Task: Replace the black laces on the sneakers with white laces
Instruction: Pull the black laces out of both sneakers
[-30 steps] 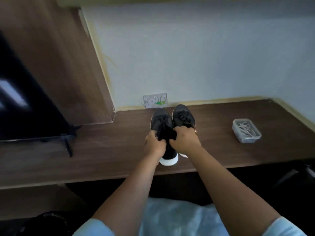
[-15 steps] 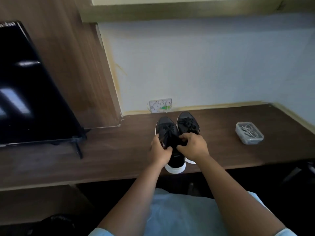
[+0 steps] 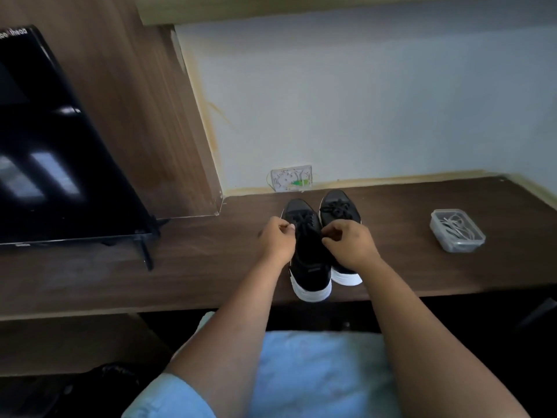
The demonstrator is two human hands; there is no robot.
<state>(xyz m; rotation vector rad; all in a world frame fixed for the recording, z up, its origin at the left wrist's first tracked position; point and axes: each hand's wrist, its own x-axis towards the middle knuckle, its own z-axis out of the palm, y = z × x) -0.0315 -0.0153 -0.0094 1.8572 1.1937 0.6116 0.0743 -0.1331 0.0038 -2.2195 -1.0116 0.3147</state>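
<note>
Sneakers (image 3: 324, 236) sit side by side mid-desk (image 3: 211, 267), toes at the wall and heels toward the person, long axis running front to back. Both hands have spread apart from half a second ago, so the near shoe's bow looks to be coming undone, still early days. Left hand (image 3: 275, 241) and right hand (image 3: 349, 242) each look pinched on a black lace (image 3: 303, 220) end, white laces (image 3: 455, 226) waiting in the tub (image 3: 464, 245) off right.

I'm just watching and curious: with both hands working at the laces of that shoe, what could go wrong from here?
1. The left sneaker has its heel at the desk edge; as the left hand and right hand pull, it could slip off.
2. Tugging could nudge the right sneaker, which touches it.
3. The white laces sit in a container off to the right, a stretch away.
</note>
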